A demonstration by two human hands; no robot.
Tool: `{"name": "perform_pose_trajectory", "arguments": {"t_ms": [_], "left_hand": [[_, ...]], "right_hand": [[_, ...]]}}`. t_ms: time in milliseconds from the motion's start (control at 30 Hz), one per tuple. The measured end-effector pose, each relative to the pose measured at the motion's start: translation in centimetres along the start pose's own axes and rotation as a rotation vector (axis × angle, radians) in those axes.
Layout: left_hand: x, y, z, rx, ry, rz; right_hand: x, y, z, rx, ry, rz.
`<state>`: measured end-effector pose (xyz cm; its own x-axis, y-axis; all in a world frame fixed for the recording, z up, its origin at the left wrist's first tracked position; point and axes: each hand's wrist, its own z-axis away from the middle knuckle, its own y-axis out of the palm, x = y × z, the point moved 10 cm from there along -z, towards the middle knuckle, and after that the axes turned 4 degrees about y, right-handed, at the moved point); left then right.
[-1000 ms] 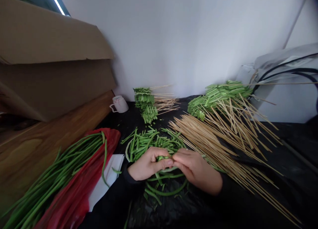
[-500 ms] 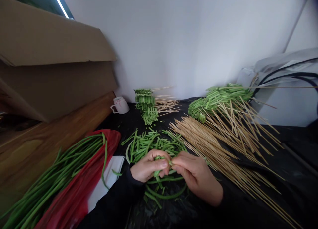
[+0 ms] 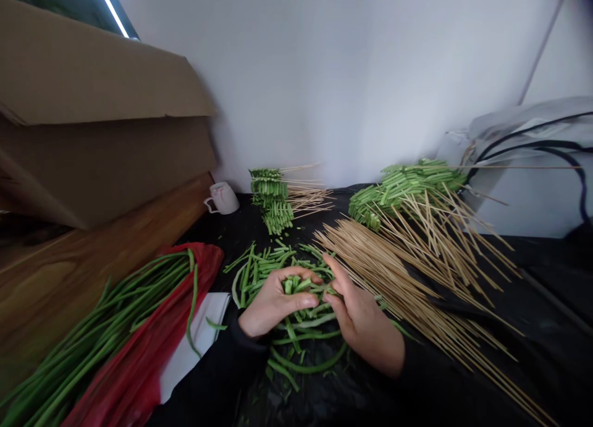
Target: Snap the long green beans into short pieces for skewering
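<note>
Several short pieces of green bean (image 3: 296,284) sit in the curl of my left hand (image 3: 273,303), its thumb lying along the near side of them. My right hand (image 3: 364,319) is just to the right, index finger raised and thumb apart from it. A bit of green shows beside the right thumb; I cannot tell whether it is held or lies behind. Under and beyond both hands spreads a loose pile of broken green beans (image 3: 259,269). A longer curved bean (image 3: 310,369) lies nearer to me on the black sheet (image 3: 278,408).
Bare bamboo skewers (image 3: 393,272) lie at right. Bean-loaded skewers stand stacked in a small pile (image 3: 271,198) and a larger one (image 3: 417,183). Long beans (image 3: 115,309) rest on a red bag (image 3: 134,359) at left, near a white mug (image 3: 223,198) and cardboard box (image 3: 115,93).
My right fingers have come out of their pinch and spread apart. My left hand has turned slightly, so the bean pieces in it show more. The view has shifted a little.
</note>
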<state>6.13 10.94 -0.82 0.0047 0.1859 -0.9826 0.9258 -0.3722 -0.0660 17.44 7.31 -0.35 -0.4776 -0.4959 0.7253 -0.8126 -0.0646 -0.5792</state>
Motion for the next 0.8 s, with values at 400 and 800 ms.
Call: {"name": "perform_pose_trajectory", "arguments": {"t_ms": [400,800], "left_hand": [[-2.5,-2.9,0.3,-0.323,0.148,-0.421],[-3.8,-0.5,0.6,-0.141,0.398,-0.743]], "right_hand": [[-1.1,-0.8,-0.4,-0.054,0.015,0.338],[1.7,-0.8,0.0,-0.138,-0.236,0.804]]}}
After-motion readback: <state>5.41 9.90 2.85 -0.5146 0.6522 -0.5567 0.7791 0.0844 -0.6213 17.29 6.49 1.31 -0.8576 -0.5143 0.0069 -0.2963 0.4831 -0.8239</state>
